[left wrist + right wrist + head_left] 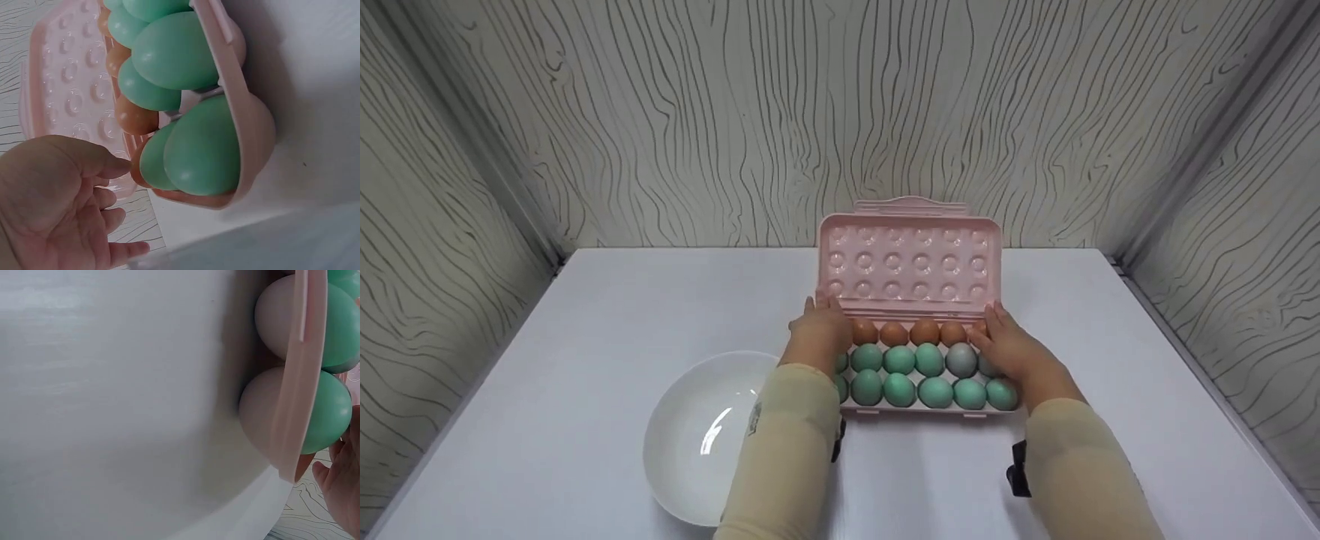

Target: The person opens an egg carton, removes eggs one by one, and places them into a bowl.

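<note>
A pink plastic egg carton (911,306) lies with its lid (911,259) raised at the back. Brown eggs (925,331) fill its back row; green eggs (899,389) fill the front two, with one greyish egg (961,361) in the middle row. My left hand (819,330) holds the carton's left side near the hinge, its thumb by the brown egg (136,166) at the corner and its other fingers outside. At the opposite side, my right hand (1016,351) grips near the hinge, thumb over the end eggs. In the right wrist view, its fingers are mostly hidden behind the carton.
A white bowl (690,442) stands on the white table (607,322) left of the carton, partly covered by my left forearm. Wood-grain patterned panels (735,120) enclose the table at the back and both sides.
</note>
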`<state>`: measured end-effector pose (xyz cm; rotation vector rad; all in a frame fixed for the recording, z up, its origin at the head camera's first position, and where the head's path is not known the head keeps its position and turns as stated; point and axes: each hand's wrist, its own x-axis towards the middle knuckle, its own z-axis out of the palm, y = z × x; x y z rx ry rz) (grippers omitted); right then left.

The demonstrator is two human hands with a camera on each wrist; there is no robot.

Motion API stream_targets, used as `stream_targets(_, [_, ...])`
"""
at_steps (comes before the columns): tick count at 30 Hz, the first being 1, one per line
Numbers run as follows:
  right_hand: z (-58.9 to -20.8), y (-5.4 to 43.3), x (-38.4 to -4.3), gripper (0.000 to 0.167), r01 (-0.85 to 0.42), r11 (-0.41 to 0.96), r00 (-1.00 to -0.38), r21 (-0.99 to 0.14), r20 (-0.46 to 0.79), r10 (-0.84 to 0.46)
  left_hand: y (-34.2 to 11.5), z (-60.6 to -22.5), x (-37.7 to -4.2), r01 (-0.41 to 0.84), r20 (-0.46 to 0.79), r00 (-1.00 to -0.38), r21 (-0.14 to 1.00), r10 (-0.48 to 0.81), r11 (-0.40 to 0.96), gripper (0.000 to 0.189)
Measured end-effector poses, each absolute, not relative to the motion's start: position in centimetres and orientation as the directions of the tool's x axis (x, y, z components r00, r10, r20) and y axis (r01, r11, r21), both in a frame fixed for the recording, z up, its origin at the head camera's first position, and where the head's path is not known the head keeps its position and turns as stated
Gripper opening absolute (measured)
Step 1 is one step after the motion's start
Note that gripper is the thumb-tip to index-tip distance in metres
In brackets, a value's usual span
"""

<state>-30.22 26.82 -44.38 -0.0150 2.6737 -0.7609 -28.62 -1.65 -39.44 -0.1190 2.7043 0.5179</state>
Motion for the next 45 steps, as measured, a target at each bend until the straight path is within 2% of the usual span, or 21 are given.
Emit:
stream_targets(4, [-44.1, 26.6, -30.1, 0.089, 0.077, 0.864, -0.938, -0.498, -0.329, -0.105, -1.7, -39.2, -28.1, -0.114, -0.356, -0.934, 0.283, -0.006, 0.952, 0.053])
stream_targets(11, [-44.0, 26.6, -29.8, 0.091, 0.124, 0.855, -0.922, -0.504, -0.377, -0.088, -1.4, -38.9, -26.8, -0.164, -0.340, -0.939, 0.311, -0.052, 0.936, 0.052])
stream_targets(18, [-43.3, 26.4, -30.0, 0.084, 0.083, 0.861, -0.929, -0.501, -0.351, -0.115, -1.6, -38.6, -26.7, -0.107, -0.329, -0.944, 0.228, -0.027, 0.968, 0.055])
stream_targets(26, [-40.6, 26.3, -30.2, 0.083, -0.029, 0.938, -0.953, -0.346, -0.273, -0.130, -2.5, -37.2, -27.0, -0.091, -0.319, -0.948, 0.256, -0.005, 0.962, 0.065])
stream_targets(32, [-38.6, 26.0, -29.9, 0.077, -0.131, 0.927, -0.969, -0.352, -0.151, -0.194, -3.3, -36.5, -27.0, -0.011, -0.212, -0.977, 0.217, 0.036, 0.976, 0.075])
stream_targets(38, [-37.2, 25.4, -29.1, 0.063, -0.206, 0.920, -0.970, -0.334, -0.055, -0.237, -3.7, -36.0, -26.6, 0.068, -0.084, -0.993, 0.197, 0.086, 0.978, 0.065])
stream_targets(45, [-36.1, 24.7, -27.5, 0.046, -0.228, 0.880, -0.967, -0.418, -0.011, -0.255, -4.5, -35.0, -25.2, 0.145, 0.027, -0.989, 0.223, 0.142, 0.964, 0.053])
